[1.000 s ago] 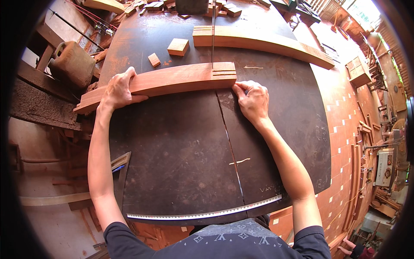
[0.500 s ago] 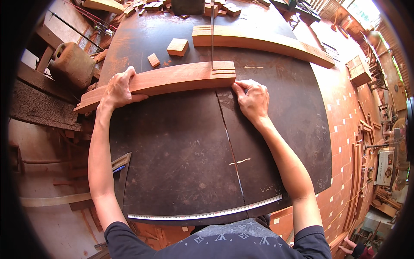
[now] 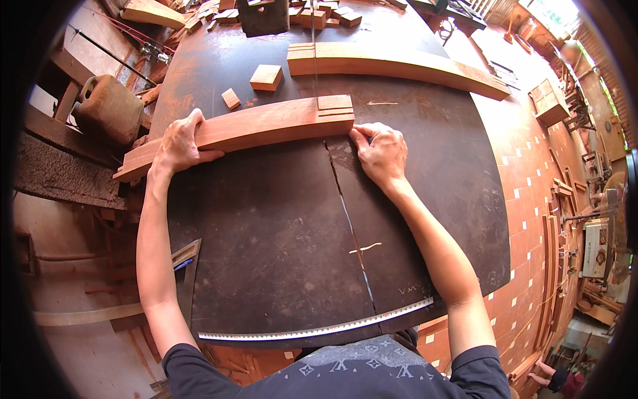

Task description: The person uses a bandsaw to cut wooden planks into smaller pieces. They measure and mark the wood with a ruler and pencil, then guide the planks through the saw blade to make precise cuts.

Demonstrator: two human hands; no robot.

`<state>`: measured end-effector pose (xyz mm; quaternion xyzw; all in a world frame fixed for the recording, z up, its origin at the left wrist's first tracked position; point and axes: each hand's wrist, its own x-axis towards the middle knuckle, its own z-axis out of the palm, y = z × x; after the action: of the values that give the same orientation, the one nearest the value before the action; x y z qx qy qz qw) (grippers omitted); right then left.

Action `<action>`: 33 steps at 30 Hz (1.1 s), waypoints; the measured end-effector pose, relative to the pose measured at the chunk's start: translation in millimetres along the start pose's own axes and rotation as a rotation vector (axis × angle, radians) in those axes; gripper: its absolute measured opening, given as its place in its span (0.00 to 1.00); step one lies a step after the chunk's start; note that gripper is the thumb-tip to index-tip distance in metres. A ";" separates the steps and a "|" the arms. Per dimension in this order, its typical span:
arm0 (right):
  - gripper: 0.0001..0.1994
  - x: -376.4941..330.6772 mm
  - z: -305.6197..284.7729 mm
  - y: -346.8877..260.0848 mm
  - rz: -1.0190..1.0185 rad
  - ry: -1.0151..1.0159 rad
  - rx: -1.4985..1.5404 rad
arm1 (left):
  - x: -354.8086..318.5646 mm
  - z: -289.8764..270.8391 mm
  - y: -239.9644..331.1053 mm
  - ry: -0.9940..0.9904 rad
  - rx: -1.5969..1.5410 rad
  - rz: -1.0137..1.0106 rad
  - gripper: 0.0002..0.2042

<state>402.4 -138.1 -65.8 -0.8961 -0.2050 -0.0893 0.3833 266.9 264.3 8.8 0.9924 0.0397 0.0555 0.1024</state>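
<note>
The curved wooden plank [image 3: 259, 128] lies across the upper middle of the dark bench [image 3: 279, 253], a thin saw blade [image 3: 314, 63] entering its far edge. Small offcut blocks [image 3: 266, 77] and a second curved plank [image 3: 399, 66] sit beyond. The left hand [image 3: 178, 141] grips the plank's left part; the right hand [image 3: 379, 151] presses fingertips against its right end. A metal ruler [image 3: 319, 329] lies along the bench's near edge.

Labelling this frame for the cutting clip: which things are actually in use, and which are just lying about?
In use:
left hand on the reddish plank
right hand at the plank's right end
thin saw blade in the plank's cut
dark saw table

Lying about:
curved pale board
two small wood blocks
metal ruler
wood sliver
</note>
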 end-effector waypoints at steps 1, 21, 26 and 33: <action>0.13 -0.2 0.1 0.0 -0.008 0.006 -0.010 | 0.3 -0.4 1.2 -0.009 -0.003 -0.010 0.36; 0.10 0.6 -2.4 -6.2 0.052 -0.006 0.016 | 2.1 4.2 -8.3 0.034 0.035 0.042 0.35; 0.09 0.1 -5.1 -5.3 -0.052 -0.055 -0.003 | -3.7 3.2 -20.4 0.021 0.021 0.068 0.35; 0.09 7.9 7.4 -0.6 -0.156 -0.083 0.056 | -9.2 2.4 -38.4 0.050 -0.004 0.082 0.35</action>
<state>409.3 -130.0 -68.0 -0.8692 -0.2923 -0.0760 0.3914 255.5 300.5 -2.5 0.9913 0.0017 0.0843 0.1009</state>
